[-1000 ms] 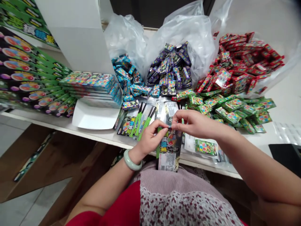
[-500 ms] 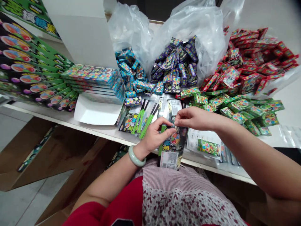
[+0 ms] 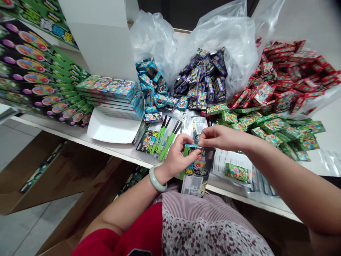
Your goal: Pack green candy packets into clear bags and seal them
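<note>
Pinched shut on the top edge of a black packet (image 3: pixel 198 168): left grip (image 3: pixel 179 156) and right grip (image 3: pixel 221 137). Dark and shiny, green side, bright round picture, white label below. Hanging over the near desk (image 3: pixel 118 151) edge. Behind, green boxes (image 3: pixel 269 125).

The person wore a red top (image 3: pixel 138 231) and a front garment (image 3: pixel 202 227) with a pink-and-white striped band, a lace edge and a small dark-red flower print. A pale green bangle (image 3: pixel 157 179) — smooth, rounded — circled the wrist behind the left hand (image 3: pixel 177 158).
</note>
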`<act>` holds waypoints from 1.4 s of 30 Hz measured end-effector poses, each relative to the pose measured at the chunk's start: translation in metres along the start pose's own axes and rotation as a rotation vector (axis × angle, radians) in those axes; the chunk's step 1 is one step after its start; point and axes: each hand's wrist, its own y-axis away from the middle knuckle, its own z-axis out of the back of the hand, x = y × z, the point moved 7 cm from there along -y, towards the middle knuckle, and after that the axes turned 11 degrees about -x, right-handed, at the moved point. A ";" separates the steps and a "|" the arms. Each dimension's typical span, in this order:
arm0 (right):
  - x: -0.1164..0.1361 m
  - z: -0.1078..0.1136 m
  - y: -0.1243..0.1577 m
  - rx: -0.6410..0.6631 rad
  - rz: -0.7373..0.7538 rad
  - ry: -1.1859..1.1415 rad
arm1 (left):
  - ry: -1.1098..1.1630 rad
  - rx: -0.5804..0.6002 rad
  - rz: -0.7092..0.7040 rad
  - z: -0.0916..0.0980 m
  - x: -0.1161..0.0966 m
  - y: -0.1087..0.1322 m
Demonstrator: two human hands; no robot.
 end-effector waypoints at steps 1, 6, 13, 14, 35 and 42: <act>-0.003 -0.003 0.000 0.023 -0.021 -0.057 | 0.000 0.001 -0.001 0.001 0.000 0.001; -0.019 -0.026 0.004 0.082 -0.247 -0.442 | 0.126 0.062 0.157 -0.001 0.013 0.016; 0.005 -0.024 0.019 0.202 -0.198 -0.428 | 0.212 0.185 0.251 0.028 0.000 0.037; 0.011 -0.013 0.020 0.158 -0.119 -0.372 | 0.190 0.120 0.180 0.047 -0.012 0.028; -0.059 -0.007 0.011 -0.426 0.051 0.328 | -0.847 -0.272 -0.564 0.192 -0.010 -0.125; -0.044 -0.023 -0.009 -0.394 -0.088 0.819 | -0.637 0.289 -0.107 -0.006 0.041 -0.048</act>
